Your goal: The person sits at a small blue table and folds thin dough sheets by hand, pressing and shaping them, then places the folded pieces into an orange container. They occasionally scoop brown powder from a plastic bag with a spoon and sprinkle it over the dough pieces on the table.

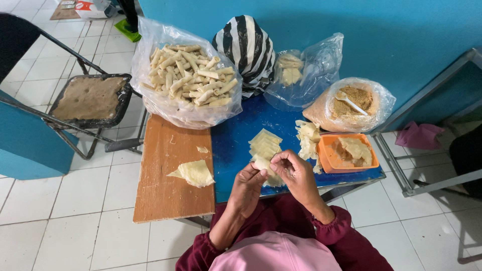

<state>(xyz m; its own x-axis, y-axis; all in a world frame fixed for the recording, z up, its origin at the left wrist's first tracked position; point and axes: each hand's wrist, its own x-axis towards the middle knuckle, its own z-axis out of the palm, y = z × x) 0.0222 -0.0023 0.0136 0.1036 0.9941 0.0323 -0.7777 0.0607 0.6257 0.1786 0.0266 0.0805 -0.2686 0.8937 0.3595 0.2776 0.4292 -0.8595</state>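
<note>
Nearest the camera, the person's left hand (247, 181) and right hand (297, 173) meet over the near edge of the blue tabletop (233, 150), the fingers of both pinched around a pale, thin square pastry wrapper (263, 164) that is part rolled between them. To do this well, the roll looks to want an even, snug wrap, thumbs tucking the edge while the fingertips hold the ends closed, so that nothing gapes. Just beyond the hands lies a small fanned stack of flat wrappers (265, 143), and to the left, on the brown wooden board (170, 175), a loose folded sheet of dough (195, 173). To the right stands an orange square plastic tub (346, 153) with filling and wrapper scraps, a heap of wrappers (307, 135) beside it. Farther back sit a clear bag of brown crumbs with a white spoon (351, 103), a clear bag with a few pieces (298, 70), and a large clear bag heaped with finished pale rolls (188, 75)
</note>
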